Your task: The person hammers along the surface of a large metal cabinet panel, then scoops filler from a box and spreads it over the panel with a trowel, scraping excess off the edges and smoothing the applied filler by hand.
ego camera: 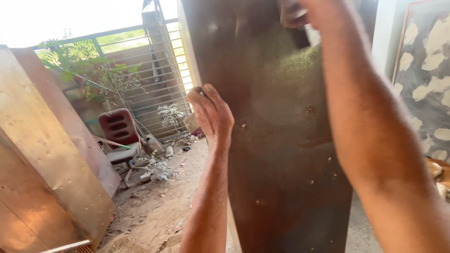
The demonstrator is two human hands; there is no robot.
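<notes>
A tall dark brown board (276, 140) stands upright in front of me, dusty and dotted with small screw holes. My left hand (212, 112) grips its left edge at mid height, fingers curled around the edge. At the top of the view my right hand (300, 11) is raised against the upper part of the board. It holds a small blurred object pressed to the surface; what it is cannot be made out. My right forearm crosses the right half of the view.
Plywood sheets (42, 164) lean at the left. A red and grey chair (121, 136) stands on the dirt floor among scattered debris (159, 171). Behind it are a metal railing (159, 75) and green plants (89, 70). A peeling wall (426, 79) rises at the right.
</notes>
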